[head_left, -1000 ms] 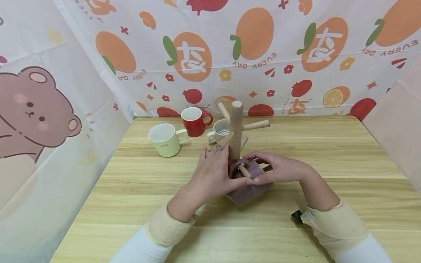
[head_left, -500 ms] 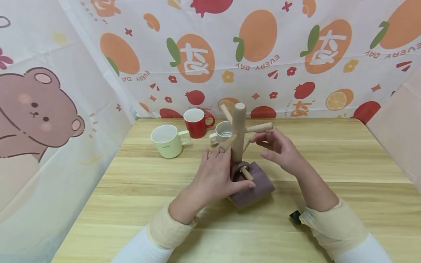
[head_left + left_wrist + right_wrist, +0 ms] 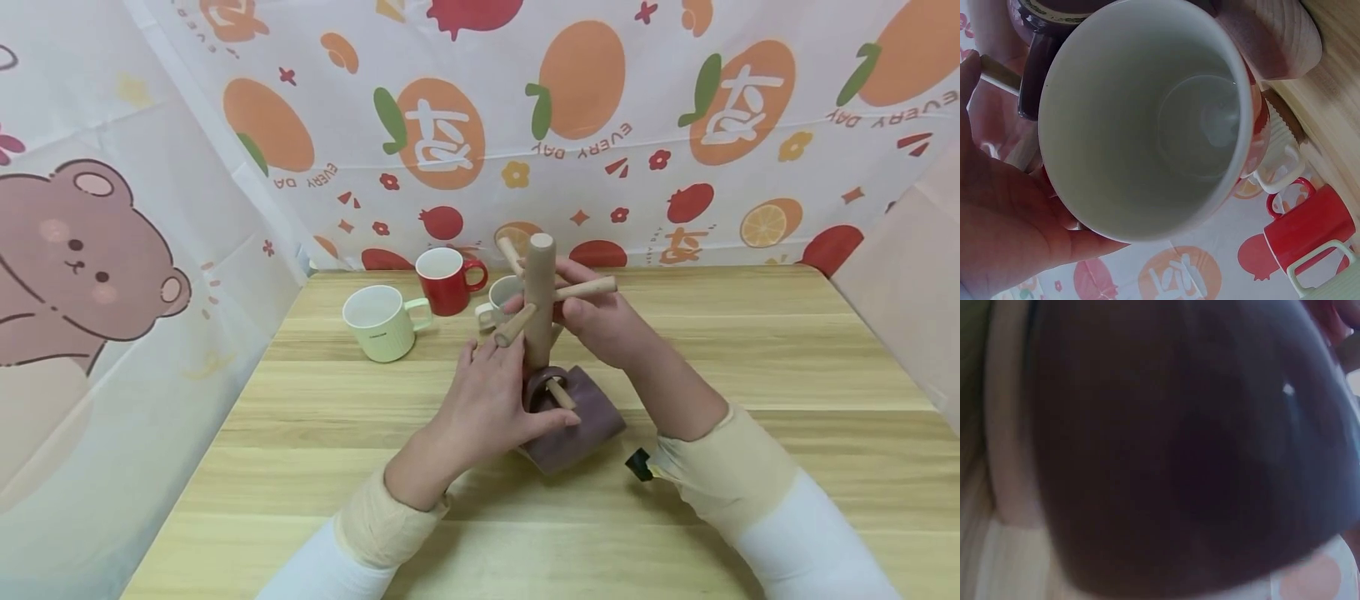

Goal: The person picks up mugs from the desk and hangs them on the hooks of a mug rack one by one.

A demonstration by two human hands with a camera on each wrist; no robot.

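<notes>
Now the right hand (image 3: 602,325) has left the purple mug (image 3: 587,433) to curl round the wooden stand (image 3: 539,292); the mug (handle (image 3: 536,383) looped over a low peg (image 3: 561,394)) seems secure without it, while the left hand (image 3: 483,400) spreads wide, thumb (image 3: 551,422) across the mug.

White long sleeves (image 3: 817,533). Wrinkled beige cuffs (image 3: 390,521) round both wrists. Small black block (image 3: 639,464) at right cuff's 9 o'clock edge, yellow sliver (image 3: 656,472) beside it.

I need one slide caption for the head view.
Left hand and right hand at a rack, purple mug hung on peg.
</notes>
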